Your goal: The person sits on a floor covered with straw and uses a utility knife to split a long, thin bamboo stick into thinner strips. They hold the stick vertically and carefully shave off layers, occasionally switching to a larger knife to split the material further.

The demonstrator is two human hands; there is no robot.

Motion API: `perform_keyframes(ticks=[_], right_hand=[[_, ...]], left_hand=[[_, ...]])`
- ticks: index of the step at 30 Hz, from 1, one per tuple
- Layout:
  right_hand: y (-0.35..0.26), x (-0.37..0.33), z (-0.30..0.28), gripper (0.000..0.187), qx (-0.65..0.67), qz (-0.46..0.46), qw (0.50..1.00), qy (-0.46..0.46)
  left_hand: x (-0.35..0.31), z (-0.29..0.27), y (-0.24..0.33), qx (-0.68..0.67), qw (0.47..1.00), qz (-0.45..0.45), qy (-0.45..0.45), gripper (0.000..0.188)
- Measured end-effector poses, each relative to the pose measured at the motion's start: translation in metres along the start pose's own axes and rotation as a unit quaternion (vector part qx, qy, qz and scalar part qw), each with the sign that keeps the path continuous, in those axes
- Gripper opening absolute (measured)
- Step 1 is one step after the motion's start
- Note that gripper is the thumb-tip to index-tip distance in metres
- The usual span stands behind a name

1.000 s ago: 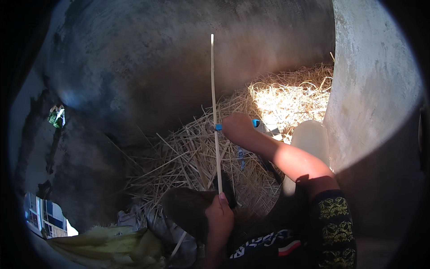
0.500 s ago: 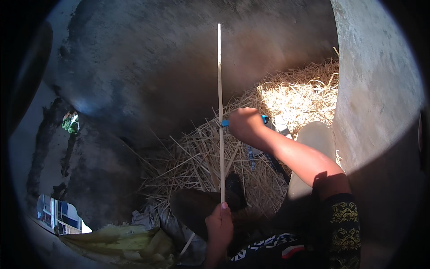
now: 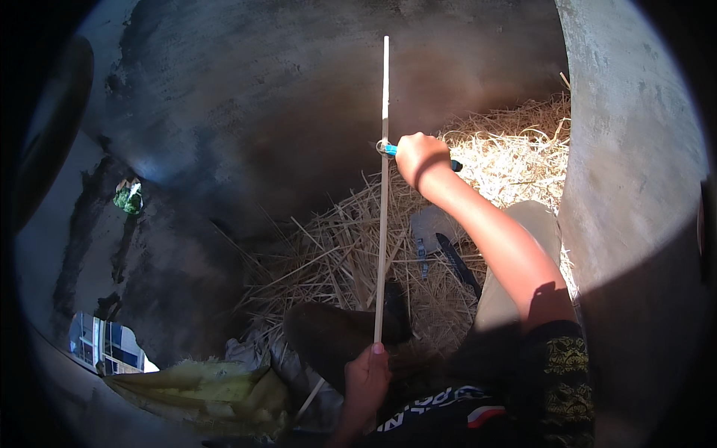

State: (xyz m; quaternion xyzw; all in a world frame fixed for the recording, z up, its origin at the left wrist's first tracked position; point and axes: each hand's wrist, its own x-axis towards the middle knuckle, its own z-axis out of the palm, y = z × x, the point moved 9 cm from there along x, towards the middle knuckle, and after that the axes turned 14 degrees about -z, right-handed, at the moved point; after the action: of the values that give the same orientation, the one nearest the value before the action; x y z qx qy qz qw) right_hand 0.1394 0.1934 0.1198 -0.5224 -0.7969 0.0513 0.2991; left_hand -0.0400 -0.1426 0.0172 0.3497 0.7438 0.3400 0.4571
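Observation:
My left hand (image 3: 367,375) is closed around the lower end of a long, thin bamboo stick (image 3: 382,254), which stands nearly upright in front of me. The stick's top end is bright in the sun. My right hand (image 3: 424,158) is a fist on a blue-handled tool (image 3: 391,150); the dark end of its handle shows past the little-finger side. At the tool's other end a small ring meets the stick well above its middle. Whether the ring goes fully round the stick, I cannot tell.
Straw and thin shavings (image 3: 328,246) are heaped ahead of my legs. A long dark object (image 3: 457,261), perhaps a blade, lies there beside a blue strap (image 3: 422,257). Grey walls (image 3: 635,149) curve around. Yellowish sacking (image 3: 202,396) lies at lower left.
My right hand and the tool have moved up along the stick, away from me. The stick's upper part has shifted slightly right in the picture; my left hand keeps its hold.

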Motion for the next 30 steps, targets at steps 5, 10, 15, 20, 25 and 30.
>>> perform_keyframes(ticks=[5, 10, 15, 20, 25, 30], right_hand=[[-0.060, -0.025, -0.001, 0.017, -0.028, -0.142, 0.989, 0.032], [-0.041, -0.011, -0.014, 0.018, -0.032, -0.095, 0.994, 0.033], [0.051, 0.009, -0.041, 0.019, 0.040, 0.108, 0.989, 0.096], [0.061, 0.010, -0.045, 0.019, 0.020, 0.129, 0.986, 0.101], [0.010, -0.004, -0.021, 0.020, 0.011, 0.034, 0.997, 0.075], [-0.026, -0.017, -0.015, 0.015, 0.024, -0.078, 0.987, 0.139]], left_hand=[[0.017, -0.015, 0.019, -0.006, 0.998, 0.053, 0.021, 0.043], [0.016, -0.012, 0.034, 0.070, 0.992, 0.103, 0.030, 0.043], [0.001, -0.007, -0.006, 0.127, 0.990, 0.061, 0.020, 0.043], [0.001, -0.005, -0.043, 0.014, 0.998, -0.014, -0.063, 0.040], [0.026, -0.013, -0.022, -0.107, 0.992, -0.031, -0.067, 0.037], [0.063, -0.023, 0.027, -0.109, 0.991, 0.040, -0.071, 0.038]])
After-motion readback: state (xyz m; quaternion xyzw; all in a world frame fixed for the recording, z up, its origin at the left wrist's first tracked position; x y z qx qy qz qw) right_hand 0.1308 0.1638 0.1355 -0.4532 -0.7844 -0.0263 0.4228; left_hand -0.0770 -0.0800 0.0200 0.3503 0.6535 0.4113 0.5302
